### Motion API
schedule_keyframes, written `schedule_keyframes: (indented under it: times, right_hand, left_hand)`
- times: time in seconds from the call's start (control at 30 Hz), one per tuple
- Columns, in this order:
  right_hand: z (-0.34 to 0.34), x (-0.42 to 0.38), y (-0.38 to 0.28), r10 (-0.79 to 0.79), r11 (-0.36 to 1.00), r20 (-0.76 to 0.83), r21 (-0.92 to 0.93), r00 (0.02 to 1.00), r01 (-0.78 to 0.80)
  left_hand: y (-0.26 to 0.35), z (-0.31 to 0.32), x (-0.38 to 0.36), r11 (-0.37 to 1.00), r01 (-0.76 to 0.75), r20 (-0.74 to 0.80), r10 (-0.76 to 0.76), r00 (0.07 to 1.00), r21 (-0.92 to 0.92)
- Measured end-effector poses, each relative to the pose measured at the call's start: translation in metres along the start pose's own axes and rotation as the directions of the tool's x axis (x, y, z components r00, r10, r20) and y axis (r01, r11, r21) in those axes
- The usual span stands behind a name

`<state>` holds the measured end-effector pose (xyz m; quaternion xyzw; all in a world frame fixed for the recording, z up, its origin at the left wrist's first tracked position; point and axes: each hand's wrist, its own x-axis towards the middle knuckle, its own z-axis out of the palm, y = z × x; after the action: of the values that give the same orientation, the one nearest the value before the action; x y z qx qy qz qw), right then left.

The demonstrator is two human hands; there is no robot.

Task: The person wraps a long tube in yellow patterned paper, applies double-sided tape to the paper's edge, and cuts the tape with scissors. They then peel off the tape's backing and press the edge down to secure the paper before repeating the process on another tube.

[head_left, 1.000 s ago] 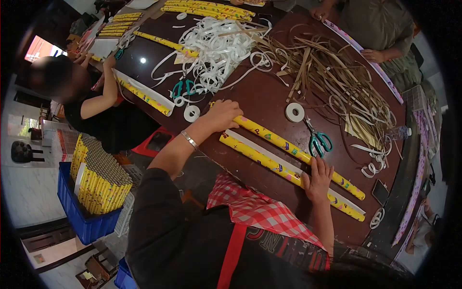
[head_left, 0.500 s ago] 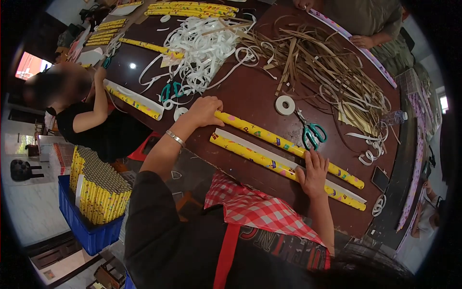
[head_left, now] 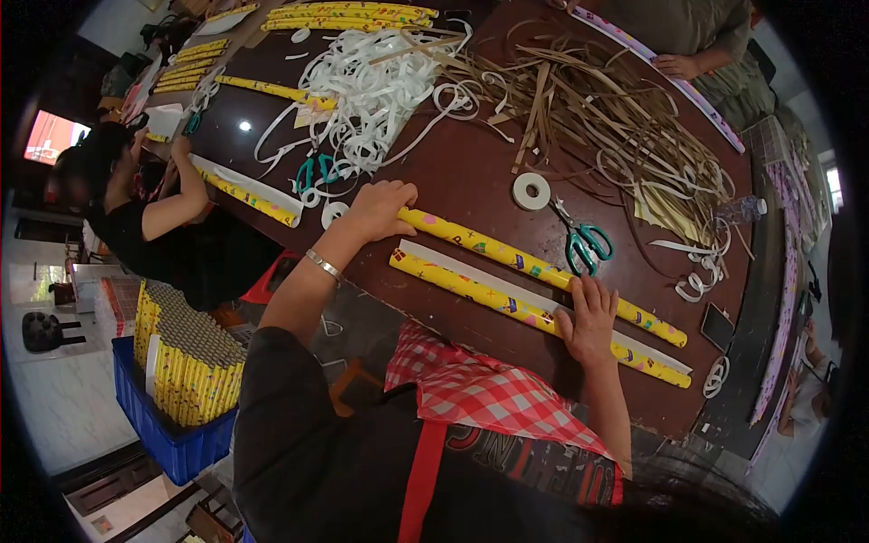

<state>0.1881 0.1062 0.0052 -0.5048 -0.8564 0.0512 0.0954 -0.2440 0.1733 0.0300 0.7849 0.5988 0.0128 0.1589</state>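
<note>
Two long yellow tubes in printed paper lie side by side on the brown table. My left hand (head_left: 385, 210) is closed around the left end of the upper yellow tube (head_left: 493, 250). On the right, my right hand (head_left: 592, 321) lies with fingers stretched out over this tube, its thumb at the lower one. A white paper edge shows along the lower yellow tube (head_left: 466, 287). Beyond the tubes are teal-handled scissors (head_left: 587, 246) and a white tape roll (head_left: 520, 201).
White strips (head_left: 371, 90) and brown strips (head_left: 579, 118) are heaped across the table. A phone (head_left: 717, 328) lies at the right edge. At left, a blue crate (head_left: 186, 457) holds many yellow tubes. One co-worker (head_left: 167, 213) sits left; another person's hand (head_left: 677, 66) touches a purple tube (head_left: 634, 50).
My hands and both tubes keep nearly the same place; the view shifts slightly. The co-worker at left has shifted, head moved and arms closer together.
</note>
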Motion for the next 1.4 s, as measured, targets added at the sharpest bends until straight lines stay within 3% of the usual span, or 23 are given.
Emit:
schedule_keyframes:
  times: [0.33, 0.53, 0.6, 0.83, 1.2, 1.4]
  right_hand:
    - [0.000, -0.002, -0.001, 0.002, 1.000, -0.011, 0.000, 1.000, -0.002]
    - [0.000, -0.001, -0.001, -0.001, 1.000, -0.014, 0.001, 1.000, 0.001]
    - [0.001, -0.001, -0.001, 0.008, 1.000, -0.002, -0.004, 1.000, -0.008]
    - [-0.002, 0.002, -0.001, 0.032, 0.999, -0.015, -0.003, 0.999, -0.032]
    - [-0.001, 0.002, 0.000, 0.066, 0.998, -0.025, 0.003, 0.998, -0.066]
    - [0.000, 0.003, 0.000, 0.100, 0.995, -0.040, 0.012, 0.994, -0.099]
  left_hand:
    - [0.008, -0.003, 0.005, 0.993, 0.061, 0.193, -0.080, 0.978, 0.104]
    - [0.007, 0.000, -0.001, 0.994, 0.055, 0.107, -0.065, 0.992, 0.094]
    - [0.005, 0.004, -0.003, 0.997, 0.017, -0.023, -0.015, 1.000, 0.077]
    - [0.001, 0.008, -0.003, 0.993, -0.116, -0.215, 0.120, 0.969, 0.032]
    - [-0.004, 0.006, 0.019, 0.978, -0.202, -0.239, 0.210, 0.948, 0.055]
    - [0.030, -0.014, 0.026, 0.990, -0.085, -0.128, 0.098, 0.987, 0.108]
